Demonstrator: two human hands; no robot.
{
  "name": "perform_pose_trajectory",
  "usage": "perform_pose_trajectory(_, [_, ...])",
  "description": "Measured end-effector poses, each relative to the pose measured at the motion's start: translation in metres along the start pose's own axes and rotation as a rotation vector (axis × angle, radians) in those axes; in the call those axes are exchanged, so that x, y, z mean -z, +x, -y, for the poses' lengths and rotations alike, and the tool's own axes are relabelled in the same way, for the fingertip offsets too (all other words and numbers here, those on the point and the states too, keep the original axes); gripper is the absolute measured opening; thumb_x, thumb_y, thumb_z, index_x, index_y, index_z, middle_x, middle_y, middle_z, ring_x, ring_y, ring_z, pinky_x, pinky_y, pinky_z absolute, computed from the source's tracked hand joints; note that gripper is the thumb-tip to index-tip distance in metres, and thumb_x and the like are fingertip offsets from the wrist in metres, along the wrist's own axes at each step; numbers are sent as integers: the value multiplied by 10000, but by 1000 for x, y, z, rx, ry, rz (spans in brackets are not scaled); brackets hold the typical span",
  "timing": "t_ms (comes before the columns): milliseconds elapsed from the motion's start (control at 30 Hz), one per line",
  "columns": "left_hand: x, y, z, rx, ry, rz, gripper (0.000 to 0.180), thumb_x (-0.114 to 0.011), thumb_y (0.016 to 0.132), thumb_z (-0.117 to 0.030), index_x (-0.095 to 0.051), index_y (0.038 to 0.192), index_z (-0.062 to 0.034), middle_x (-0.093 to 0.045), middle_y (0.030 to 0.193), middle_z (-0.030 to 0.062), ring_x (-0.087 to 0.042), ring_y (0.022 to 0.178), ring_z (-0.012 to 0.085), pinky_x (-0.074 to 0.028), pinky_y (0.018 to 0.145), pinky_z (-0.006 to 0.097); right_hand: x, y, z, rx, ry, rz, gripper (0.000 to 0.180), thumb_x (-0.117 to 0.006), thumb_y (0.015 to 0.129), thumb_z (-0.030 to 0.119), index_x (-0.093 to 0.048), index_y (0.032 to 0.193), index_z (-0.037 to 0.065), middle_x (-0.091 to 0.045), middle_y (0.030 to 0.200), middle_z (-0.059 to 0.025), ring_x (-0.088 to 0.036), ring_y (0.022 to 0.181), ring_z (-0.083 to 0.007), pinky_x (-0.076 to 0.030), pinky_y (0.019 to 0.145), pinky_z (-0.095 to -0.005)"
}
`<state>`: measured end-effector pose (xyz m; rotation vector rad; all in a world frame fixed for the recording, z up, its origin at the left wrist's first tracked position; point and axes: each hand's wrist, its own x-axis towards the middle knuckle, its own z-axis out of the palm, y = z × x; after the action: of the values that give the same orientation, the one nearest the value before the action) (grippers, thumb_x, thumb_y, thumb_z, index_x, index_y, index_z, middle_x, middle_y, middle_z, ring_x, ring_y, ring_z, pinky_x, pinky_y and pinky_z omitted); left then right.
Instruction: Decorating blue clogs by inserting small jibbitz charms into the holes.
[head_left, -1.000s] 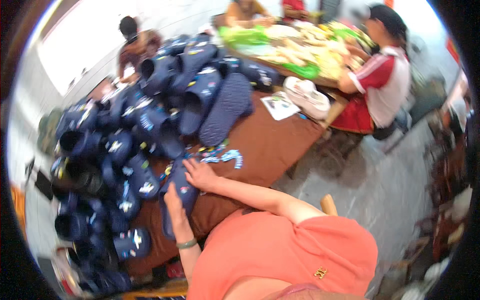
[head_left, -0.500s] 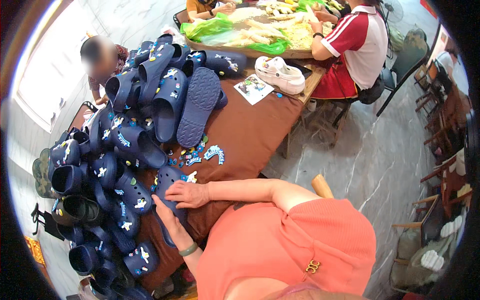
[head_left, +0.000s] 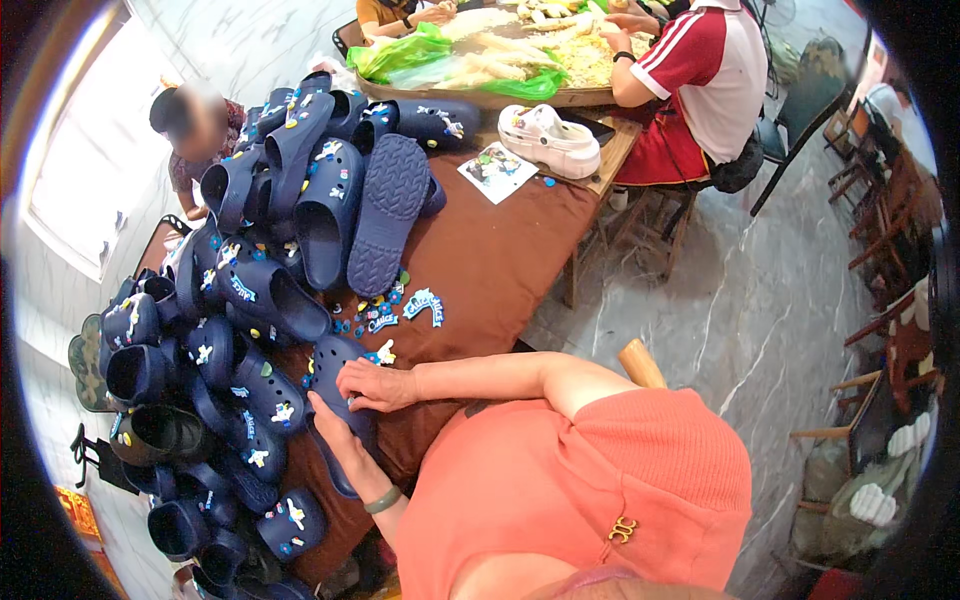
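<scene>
A dark blue clog [head_left: 333,360] with holes in its upper lies before me at the table's near side, beside the pile. My left hand [head_left: 340,432] holds it along its side, thumb stretched up; the other fingers are largely hidden. Over the upper, my right hand [head_left: 378,386] has bent fingers pressed together against the clog; anything between them is too small to make out. A white and yellow charm [head_left: 382,352] sits at the clog's right edge. Just beyond lie small loose charms [head_left: 383,307] and blue-and-white lettered charms [head_left: 424,304].
A tall pile of decorated blue clogs [head_left: 250,285] fills the left side. On the brown tablecloth [head_left: 480,255] are a picture card [head_left: 497,172] and a white clog [head_left: 549,142]. Across the table, people handle pale vegetables on a large tray [head_left: 590,97]. Another person [head_left: 190,130] is behind the pile.
My right hand's fingers have curled in more on the clog's upper and shifted slightly right. My left hand keeps its place on the clog. The view has shifted a little.
</scene>
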<state>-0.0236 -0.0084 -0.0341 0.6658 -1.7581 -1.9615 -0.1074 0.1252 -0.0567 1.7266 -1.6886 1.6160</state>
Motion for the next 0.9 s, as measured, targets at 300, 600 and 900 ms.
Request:
perform_pose_trajectory(300, [6, 3, 2, 74, 106, -150, 553, -456, 970, -446, -656, 1027, 66, -667, 1004, 113, -629, 874, 182, -494, 767, 316, -4, 2, -1, -58, 8, 78, 192, -664, 820, 190, -531, 908, 82, -524, 855, -94, -520, 852, -303, -369, 751, -394])
perform_pose_trajectory(600, [0, -9, 0, 103, -1, -135, 504, -485, 963, -413, -668, 900, 52, -635, 853, 48, -559, 761, 113, -453, 677, 290, 3, 4, -6, -5, 104, 151, 192, -709, 782, 38, -534, 862, 39, -550, 871, -121, -535, 835, -303, -420, 755, -389])
perform_pose_trajectory(900, [6, 2, 3, -1, 87, -35, 527, -483, 969, -410, -654, 919, 85, -623, 874, 28, -522, 804, 114, -455, 730, 288, 17, 4, 18, 192, 7, 360, 216, -726, 762, 133, -548, 878, 92, -557, 880, -76, -542, 858, -286, -404, 777, -406])
